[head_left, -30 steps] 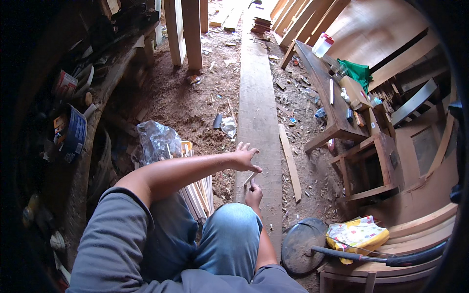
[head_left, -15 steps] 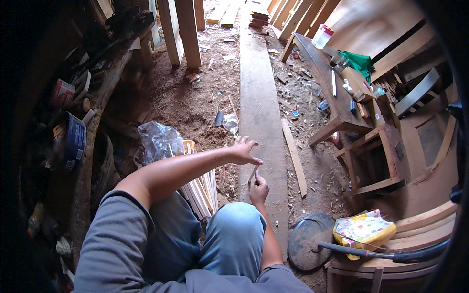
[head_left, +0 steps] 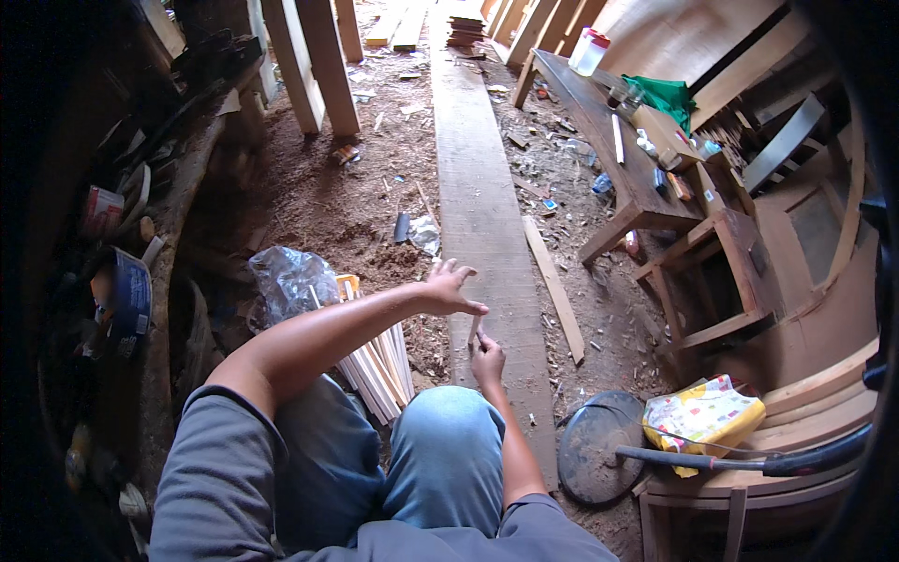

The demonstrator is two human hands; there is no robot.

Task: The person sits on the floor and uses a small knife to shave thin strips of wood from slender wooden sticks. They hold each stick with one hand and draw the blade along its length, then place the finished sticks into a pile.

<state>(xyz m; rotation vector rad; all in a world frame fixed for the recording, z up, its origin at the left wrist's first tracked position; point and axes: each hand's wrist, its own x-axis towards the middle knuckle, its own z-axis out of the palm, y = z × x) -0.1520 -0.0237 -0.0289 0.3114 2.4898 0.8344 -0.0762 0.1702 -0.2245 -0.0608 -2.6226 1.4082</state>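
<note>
A long wooden plank (head_left: 482,178) runs away from me along the floor. Over its near part, my right hand (head_left: 488,363) is closed around a short, thin wood strip (head_left: 475,330) that points up and away. My left hand (head_left: 451,288) reaches across from the left, its fingers spread in a wide curve. The left thumb lies at the strip's upper tip; whether it presses on it I cannot tell. Beside my left knee, a bundle of thin wooden strips (head_left: 379,373) lies partly under my left forearm.
A clear plastic bag (head_left: 290,278) sits beyond the bundle. To the right are a loose slat (head_left: 554,290), a wooden bench (head_left: 599,122), a round dusty base (head_left: 599,450) and a yellow patterned bag (head_left: 702,421). A cluttered shelf (head_left: 187,187) lines the left. Shavings cover the floor.
The whole view has shifted slightly, with the surroundings sliding left. Both hands keep nearly the same pose over the plank, and the strip stands a little more upright.
</note>
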